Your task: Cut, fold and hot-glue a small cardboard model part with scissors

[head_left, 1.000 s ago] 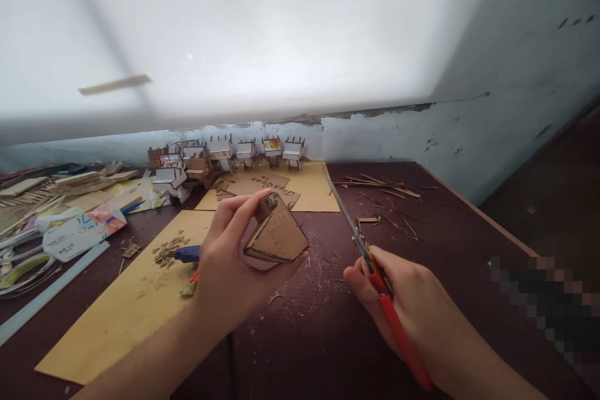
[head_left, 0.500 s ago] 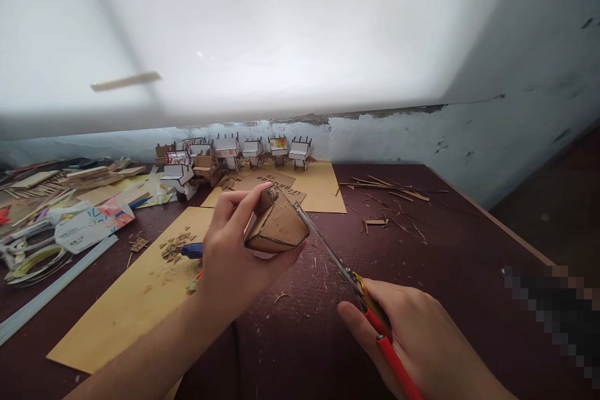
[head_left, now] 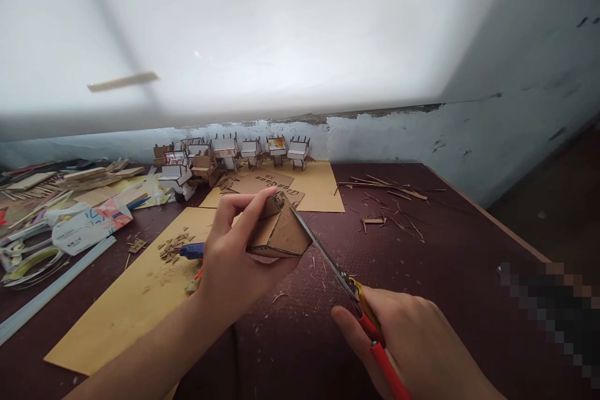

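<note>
My left hand (head_left: 239, 250) grips a small folded cardboard piece (head_left: 288, 231) above the table, fingers on its top edge and thumb beneath. My right hand (head_left: 403, 331) is closed around scissors (head_left: 377, 334) with red and yellow handles. The blades point up and left, lying along the right edge of the cardboard piece. Behind my left wrist, a blue-tipped tool (head_left: 191, 251) lies partly hidden on a yellow sheet (head_left: 117, 306), beside a heap of small cardboard scraps (head_left: 173, 245).
Several small cardboard models (head_left: 297, 150) stand along the wall at the back. Thin strips (head_left: 394, 186) lie at the back right. Wood pieces, tape rolls (head_left: 35, 262) and pale sticks (head_left: 56, 290) crowd the left. A pixelated dark object (head_left: 548, 312) is at the right edge.
The cardboard piece has tilted slightly in my left hand. My right hand has shifted a little left with the scissors, whose blades now lie closer along the piece's edge.
</note>
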A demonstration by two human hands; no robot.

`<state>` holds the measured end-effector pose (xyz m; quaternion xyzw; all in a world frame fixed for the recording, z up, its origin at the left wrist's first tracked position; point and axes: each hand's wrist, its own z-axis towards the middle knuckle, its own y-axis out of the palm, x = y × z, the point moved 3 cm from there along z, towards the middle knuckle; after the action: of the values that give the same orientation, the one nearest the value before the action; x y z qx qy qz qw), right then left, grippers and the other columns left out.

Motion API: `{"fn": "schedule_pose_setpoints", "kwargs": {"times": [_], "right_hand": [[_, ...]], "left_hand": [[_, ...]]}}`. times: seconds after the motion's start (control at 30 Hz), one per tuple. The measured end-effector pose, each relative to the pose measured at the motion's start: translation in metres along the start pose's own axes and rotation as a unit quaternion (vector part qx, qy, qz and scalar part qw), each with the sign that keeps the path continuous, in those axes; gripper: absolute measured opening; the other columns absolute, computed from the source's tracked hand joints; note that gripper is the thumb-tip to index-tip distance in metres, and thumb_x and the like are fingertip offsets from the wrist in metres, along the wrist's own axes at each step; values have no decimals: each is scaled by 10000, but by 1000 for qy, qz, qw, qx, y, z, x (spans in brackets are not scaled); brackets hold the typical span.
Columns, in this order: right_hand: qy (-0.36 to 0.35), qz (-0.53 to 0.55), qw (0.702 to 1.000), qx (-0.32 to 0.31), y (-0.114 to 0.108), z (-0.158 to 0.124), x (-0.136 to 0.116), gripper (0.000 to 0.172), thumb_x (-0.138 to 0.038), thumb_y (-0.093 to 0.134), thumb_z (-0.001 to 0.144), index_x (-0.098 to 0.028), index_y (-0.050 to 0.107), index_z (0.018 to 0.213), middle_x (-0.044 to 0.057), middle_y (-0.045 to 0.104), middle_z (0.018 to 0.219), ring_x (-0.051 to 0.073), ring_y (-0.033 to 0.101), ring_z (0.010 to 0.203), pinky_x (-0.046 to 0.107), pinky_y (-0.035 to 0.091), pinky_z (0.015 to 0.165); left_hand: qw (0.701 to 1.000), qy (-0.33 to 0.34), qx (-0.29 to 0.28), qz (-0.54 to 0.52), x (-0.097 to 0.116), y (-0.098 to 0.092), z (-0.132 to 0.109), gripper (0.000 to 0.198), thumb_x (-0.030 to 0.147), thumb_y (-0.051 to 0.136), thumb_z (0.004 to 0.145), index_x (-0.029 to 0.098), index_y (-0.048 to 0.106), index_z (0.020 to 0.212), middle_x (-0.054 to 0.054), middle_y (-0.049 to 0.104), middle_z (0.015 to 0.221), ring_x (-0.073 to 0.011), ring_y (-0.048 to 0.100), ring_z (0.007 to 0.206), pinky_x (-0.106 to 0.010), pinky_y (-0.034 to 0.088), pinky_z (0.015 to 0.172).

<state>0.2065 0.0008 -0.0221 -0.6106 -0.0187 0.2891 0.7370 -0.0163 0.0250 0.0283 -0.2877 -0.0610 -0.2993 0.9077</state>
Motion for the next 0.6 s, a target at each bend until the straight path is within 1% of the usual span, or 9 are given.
{"fn": "schedule_pose_setpoints", "kwargs": {"times": [0.1,0.23,0.33,0.47,0.6], "right_hand": [[-32,-31,999,20,2,-1,-1,487,-543,483,1003,-265,369,620,-39,532,483,145,443,371,283,220,442],[-42,-47,998,25,3,-1,2,470,-527,497,1007,-264,395,631,-38,548,503,150,475,383,277,245,445],[-36,-43,998,29,3,-1,3,483,-540,493,1007,-262,398,623,-38,543,492,148,473,371,275,248,442],[-23,-42,998,45,1,1,1,545,-599,432,1018,-262,389,592,-25,550,462,154,458,334,285,232,434],[-7,-38,998,57,-3,5,2,578,-641,409,1014,-258,406,582,-13,575,477,165,483,349,288,245,437]], "left_hand": [[1000,-5,-6,0,-1,0,-1,776,255,890,663,200,608,1385,-75,585,1129,-225,631,1034,-325,551,948],[1000,-7,-4,0,-1,0,-1,786,242,893,654,198,608,1386,-74,585,1126,-223,632,1032,-318,552,942],[1000,-8,-3,1,-1,1,-1,771,250,894,654,215,615,1373,-70,585,1116,-224,633,1018,-324,559,930],[1000,-3,-4,1,-1,2,0,762,275,885,677,220,605,1384,-76,591,1122,-228,635,1023,-331,561,931],[1000,-11,0,7,-2,1,2,753,280,891,667,235,617,1367,-75,597,1117,-235,638,1023,-338,568,926]]}}
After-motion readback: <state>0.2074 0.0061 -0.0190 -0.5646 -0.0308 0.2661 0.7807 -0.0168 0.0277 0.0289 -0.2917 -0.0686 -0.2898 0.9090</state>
